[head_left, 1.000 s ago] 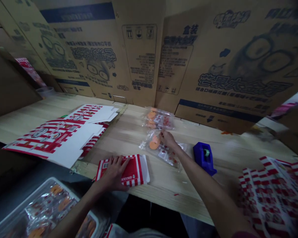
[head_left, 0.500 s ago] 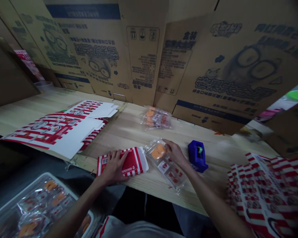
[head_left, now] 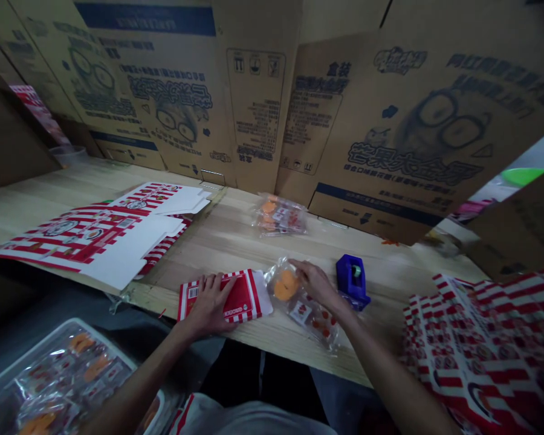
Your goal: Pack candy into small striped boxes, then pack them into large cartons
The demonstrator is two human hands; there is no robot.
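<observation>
Left hand [head_left: 208,308] spread flat on striped carton [head_left: 249,296]; right hand [head_left: 316,284] pinched narrow on film bag [head_left: 310,320] beside it.
Bag looks light and slippery, best held by its edge; carton looks stiff.

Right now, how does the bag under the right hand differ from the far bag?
The bag under the right hand lies near the table's front edge; the far bag sits untouched by the cardboard. The near bag looks longer, the far one bunched. Both hold orange pieces.

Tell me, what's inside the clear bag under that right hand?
The clear plastic bag holds round orange pieces and small white-and-red printed packets. The person's right hand rests on it, so whatever lies under the palm and fingers is covered and can't be seen.
</observation>
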